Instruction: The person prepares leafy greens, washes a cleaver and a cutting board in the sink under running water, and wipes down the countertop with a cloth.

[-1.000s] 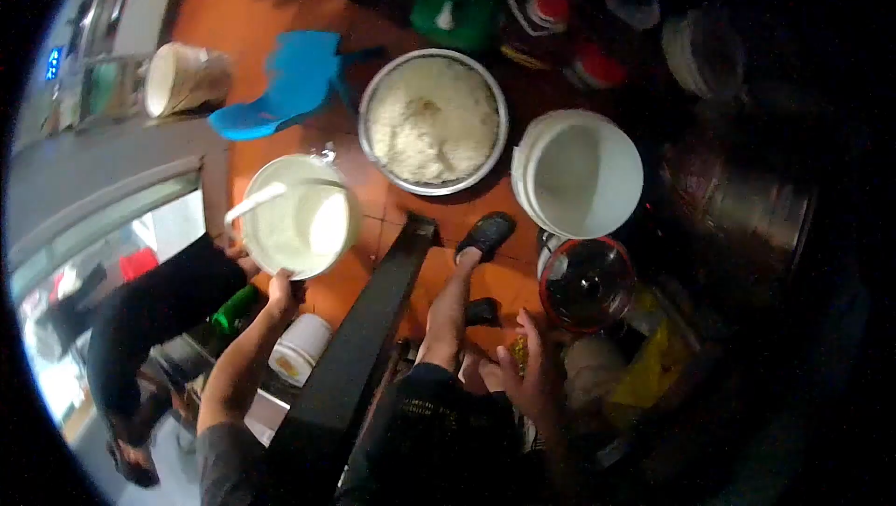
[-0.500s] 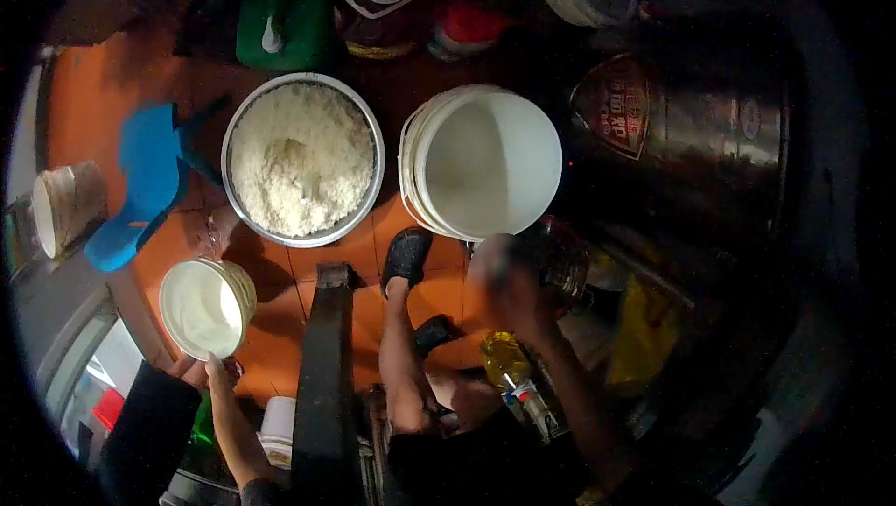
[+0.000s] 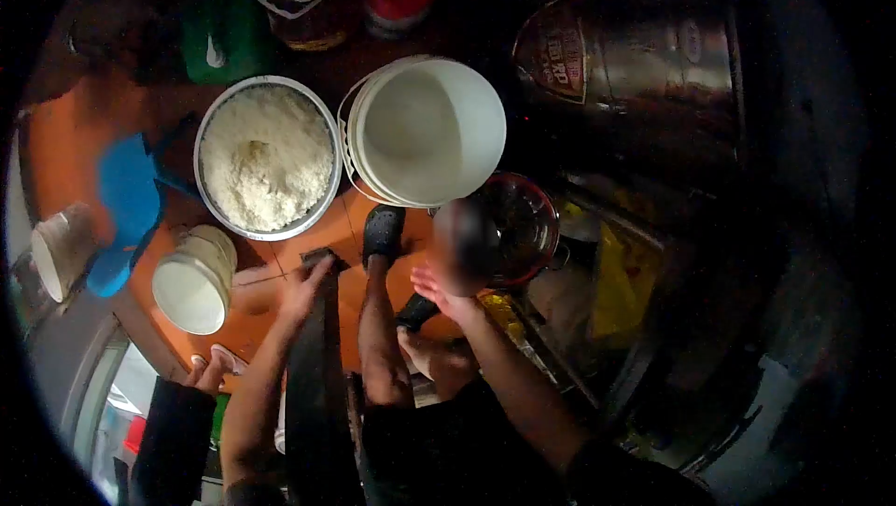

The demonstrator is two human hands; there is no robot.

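Dark bench lies beside our open left hand; well apart, our right hand nears a blurred round object, whether gripping we cannot tell.

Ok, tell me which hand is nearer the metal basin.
Left. The left hand is on the near side of the metal basin; the right hand is farther off to the right.

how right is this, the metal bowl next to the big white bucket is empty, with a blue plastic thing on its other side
The metal bowl is not empty: the head view shows it heaped with pale, crumbly stuff. The big white bucket and blue plastic thing are where you say.
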